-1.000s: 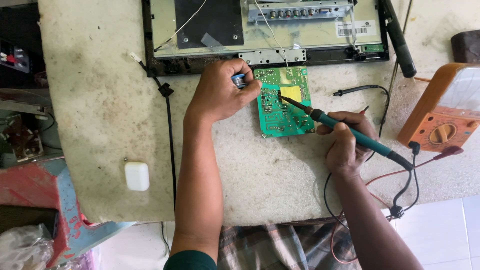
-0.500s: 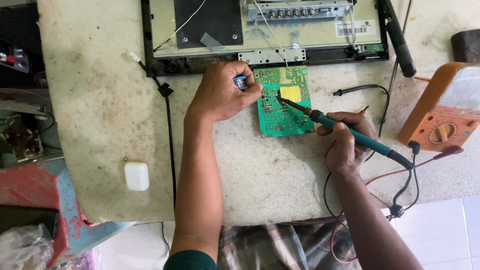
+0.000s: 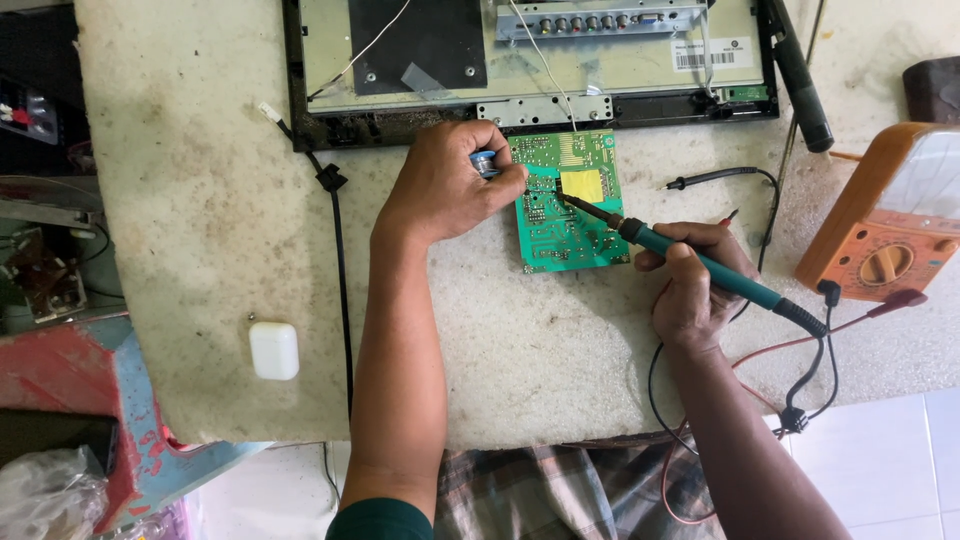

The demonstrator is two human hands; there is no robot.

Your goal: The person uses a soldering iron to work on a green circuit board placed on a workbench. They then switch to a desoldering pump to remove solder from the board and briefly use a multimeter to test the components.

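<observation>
Soldering iron [image 3: 700, 262] tip meets circuit board [image 3: 568, 205] beside left fingers [image 3: 505, 180].

Worktop [image 3: 200, 200] of rough, stained matt stone; green circuit board [image 3: 565, 205] near its far edge glossy with dull metal solder points; soldering iron [image 3: 690, 262] with smooth teal plastic grip; meter [image 3: 885, 225] at the right edge in matt orange plastic.

A stained stone worktop [image 3: 180, 220] carries a green circuit board [image 3: 570, 225], orange multimeter [image 3: 885, 235] and white case [image 3: 273, 350].

left hand [image 3: 450, 185] fingers curled, pinching; right hand [image 3: 690, 285] closed, gripping
</observation>
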